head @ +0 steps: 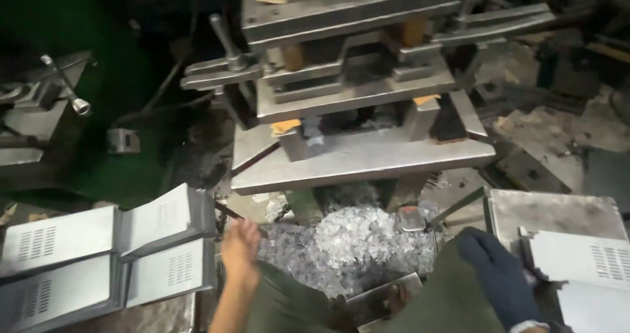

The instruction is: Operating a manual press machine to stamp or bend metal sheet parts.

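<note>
The bare left hand (240, 244) hangs with its grip released, fingers loosely spread and pointing up, holding nothing; its fingertips come just beside the lower corner of the nearest vented metal panel (169, 219). That panel tilts against others in a stack of grey louvred sheets (59, 267) lying further to the left of the hand.

The right hand (499, 274), in a dark blue glove, lies flat with its grip also released, nothing clasped in it; its fingers rest by the edge of a metal plate (558, 215), and beyond it to the right sit more vented white panels (590, 261).

Between the two hands, past the person's green-clad knees, lies a heap of shiny metal scrap (354, 241), with a small steel block (384, 297) at its near edge.

Above the heap, away from both hands, stands the press die (354, 90): a broad steel base plate (367, 159) carrying stacked blocks and clamps, with a lever handle (226, 41) on its left. The base plate overhangs the scrap.
</note>
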